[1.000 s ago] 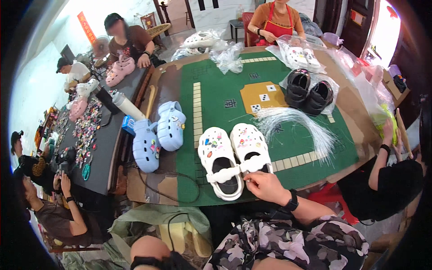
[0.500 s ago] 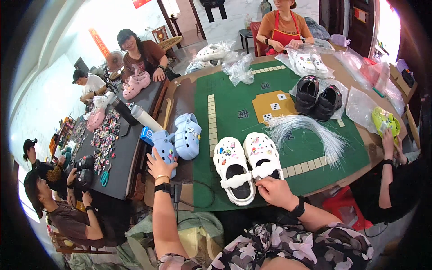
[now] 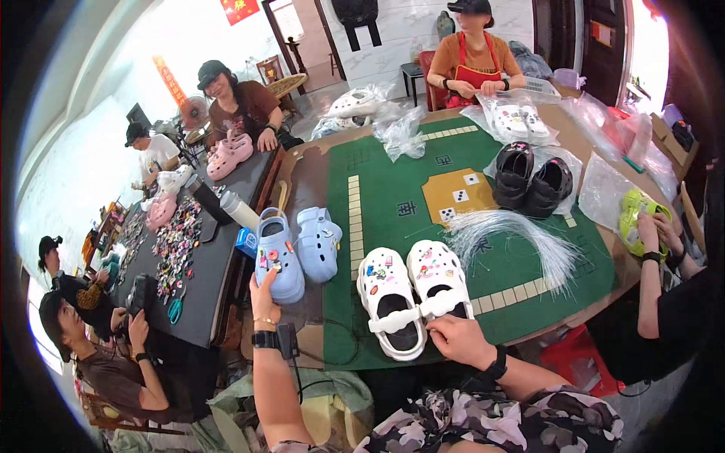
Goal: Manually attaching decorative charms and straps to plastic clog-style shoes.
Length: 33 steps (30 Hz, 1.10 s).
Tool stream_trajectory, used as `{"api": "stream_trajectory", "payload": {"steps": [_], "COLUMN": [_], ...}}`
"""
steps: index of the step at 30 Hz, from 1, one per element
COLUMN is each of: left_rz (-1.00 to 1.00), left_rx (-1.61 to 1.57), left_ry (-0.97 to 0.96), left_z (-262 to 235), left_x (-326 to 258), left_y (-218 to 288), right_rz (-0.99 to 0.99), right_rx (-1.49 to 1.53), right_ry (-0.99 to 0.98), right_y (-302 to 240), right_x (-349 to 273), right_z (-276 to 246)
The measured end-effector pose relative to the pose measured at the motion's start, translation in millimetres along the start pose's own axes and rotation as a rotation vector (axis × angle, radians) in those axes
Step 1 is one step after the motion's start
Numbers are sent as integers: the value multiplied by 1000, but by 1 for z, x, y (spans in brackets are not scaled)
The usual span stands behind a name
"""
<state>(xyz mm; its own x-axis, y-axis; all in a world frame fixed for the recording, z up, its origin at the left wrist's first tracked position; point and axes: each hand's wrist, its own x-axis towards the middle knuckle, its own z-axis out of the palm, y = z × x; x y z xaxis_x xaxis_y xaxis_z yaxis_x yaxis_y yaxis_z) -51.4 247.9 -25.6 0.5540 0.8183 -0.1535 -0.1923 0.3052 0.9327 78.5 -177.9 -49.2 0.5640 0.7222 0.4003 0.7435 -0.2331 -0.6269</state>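
White walls, bright doorway (image 3: pixel 300 30) — green-topped table (image 3: pixel 521 264).

Bright, even daylight, window glare blown out at upper left and right, fisheye-bent, dark-vignetted edges.

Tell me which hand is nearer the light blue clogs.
Left. The left hand touches the heel of the near light blue clog. The right hand is off to their right, at the white clogs.
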Motion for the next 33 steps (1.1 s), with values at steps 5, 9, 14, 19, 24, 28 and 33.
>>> {"api": "stream_trajectory", "payload": {"steps": [5, 9, 14, 19, 24, 28, 33], "left_rz": [209, 127, 29, 56, 239, 166, 40], "left_rx": [-22, -175, -339, -312, 181, 232, 68], "left_ry": [-37, -172, -371, -399, -139, -109, -87], "left_z": [63, 86, 113, 112, 68, 37, 8], "left_x": [-37, -57, -84, -70, -33, -16, 26], "left_y": [1, 16, 37, 40, 26, 32, 30], "right_rz": [-15, -18, -18, -8, -12, -27, 14], "right_rx": [-28, -33, -46, -48, -21, -15, -54], "right_ry": [45, 10, -10, 19, 1, 13, 3], "right_y": [0, -5, 0, 3, -2, 0, 1], "right_x": [-2, -3, -4, -4, 3, 1, -5], "right_z": [-8, -7, -2, -5, -5, 0, -4]}}
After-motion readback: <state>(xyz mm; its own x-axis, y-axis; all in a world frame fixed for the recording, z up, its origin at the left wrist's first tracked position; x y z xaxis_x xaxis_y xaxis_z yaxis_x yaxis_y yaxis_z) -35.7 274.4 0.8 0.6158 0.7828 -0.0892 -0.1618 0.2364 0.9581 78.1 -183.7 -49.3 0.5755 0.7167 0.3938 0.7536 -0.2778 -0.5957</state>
